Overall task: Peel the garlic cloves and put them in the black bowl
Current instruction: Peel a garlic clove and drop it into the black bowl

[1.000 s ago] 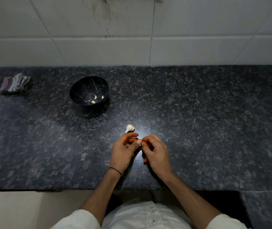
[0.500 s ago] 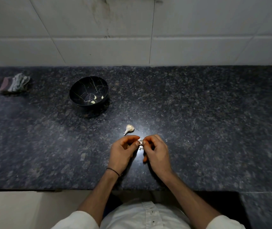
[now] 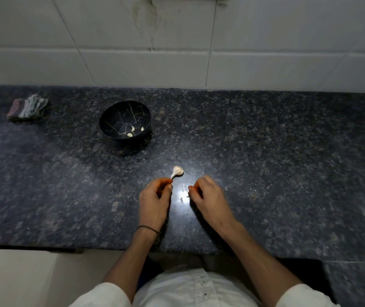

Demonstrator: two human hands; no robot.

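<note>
The black bowl (image 3: pixel 119 117) with thin gold veins stands at the back left of the dark granite counter and holds three peeled cloves (image 3: pixel 132 129). A small garlic bulb (image 3: pixel 177 171) with a stem lies just beyond my hands. My left hand (image 3: pixel 155 198) has its fingers curled, thumb and forefinger pinching a small pale garlic clove (image 3: pixel 170 186) at their tips. My right hand (image 3: pixel 209 197) is a short gap to the right, fingers curled and motion-blurred; whether it holds anything is unclear. Pale peel scraps (image 3: pixel 184 197) lie between the hands.
A folded grey and brown cloth (image 3: pixel 28 107) lies at the far left of the counter (image 3: pixel 288 162). White wall tiles rise behind. The counter's front edge runs just below my wrists.
My hands, joined at the fingertips over one clove before, have pulled apart sideways. Peel scraps now lie on the counter between them.
</note>
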